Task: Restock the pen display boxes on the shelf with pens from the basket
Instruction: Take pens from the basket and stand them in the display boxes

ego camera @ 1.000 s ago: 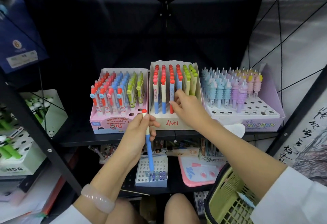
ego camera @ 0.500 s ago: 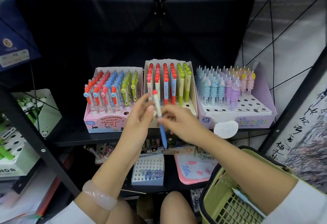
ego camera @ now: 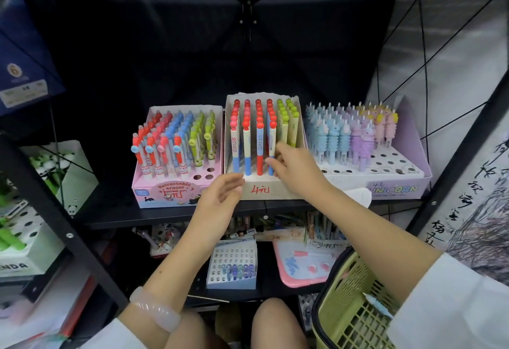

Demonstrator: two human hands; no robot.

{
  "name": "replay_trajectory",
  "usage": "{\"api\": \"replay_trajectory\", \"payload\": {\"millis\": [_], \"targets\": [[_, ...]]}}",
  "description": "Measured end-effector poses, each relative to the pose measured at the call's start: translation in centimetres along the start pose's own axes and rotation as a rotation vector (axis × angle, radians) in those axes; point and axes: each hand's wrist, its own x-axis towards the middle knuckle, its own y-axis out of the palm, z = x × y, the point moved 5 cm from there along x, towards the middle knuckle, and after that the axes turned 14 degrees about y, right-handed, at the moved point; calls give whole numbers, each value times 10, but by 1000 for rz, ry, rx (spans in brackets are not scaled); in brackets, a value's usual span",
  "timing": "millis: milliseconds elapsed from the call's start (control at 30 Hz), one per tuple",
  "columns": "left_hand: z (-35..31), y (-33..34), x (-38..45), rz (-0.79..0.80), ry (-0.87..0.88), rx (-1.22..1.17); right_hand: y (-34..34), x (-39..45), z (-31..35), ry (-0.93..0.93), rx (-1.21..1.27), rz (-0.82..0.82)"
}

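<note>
Now standing in the middle box (ego camera: 261,193), front row, the blue pen (ego camera: 271,153) is pinched by the right hand (ego camera: 294,172). Left hand (ego camera: 220,197) hovers open, holding nothing, at the box's front edge; the basket (ego camera: 355,307) sits lower right.

Black metal shelf (ego camera: 176,218) carrying three pen display boxes side by side: pink cardboard box (ego camera: 176,191) of red, blue and green retractable pens at left, tall beige cardboard box (ego camera: 264,193) marked in red in the middle, lilac unicorn pen box (ego camera: 396,187) at right. Right hand (ego camera: 296,171) pinching a blue-tipped pen (ego camera: 272,142) at the front row of the beige box. Left hand (ego camera: 220,196) relaxed, fingers loose, just in front of that box's left corner. Green plastic basket (ego camera: 349,313) near right, over the right forearm.
</note>
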Motion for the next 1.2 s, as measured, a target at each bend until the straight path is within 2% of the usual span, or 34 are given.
{"api": "replay_trajectory", "payload": {"millis": [100,267,367,500,633,733,833,900,967,1067,1133,1200], "targets": [[-1,8,-5,32,-1,-12,-2,0,-1,13,-36,-6],[0,48,-21,144,-17,-68,-24,-28,-27,36,73,42],[6,91,-34,268,-26,-67,-37,-58,-64,54,106,98],[19,156,-59,471,-56,-92,-37,-114,-144,192,7,260],[43,216,-91,724,-132,-20,-19,-189,-254,406,-311,525],[57,254,-119,942,-174,58,-7,-262,-334,685,-523,715],[68,278,-143,1154,-214,143,1,-336,-387,979,-595,784],[70,286,-152,1264,-217,179,7,-370,-406,1076,-594,743],[72,290,-157,1308,-233,180,14,-388,-413,1158,-572,670],[76,287,-157,1293,-274,172,33,-396,-407,1230,-517,758],[79,284,-157,1268,-312,166,48,-394,-393,1215,-451,752],[81,283,-156,1244,-327,156,65,-392,-377,1095,-436,786]]}}
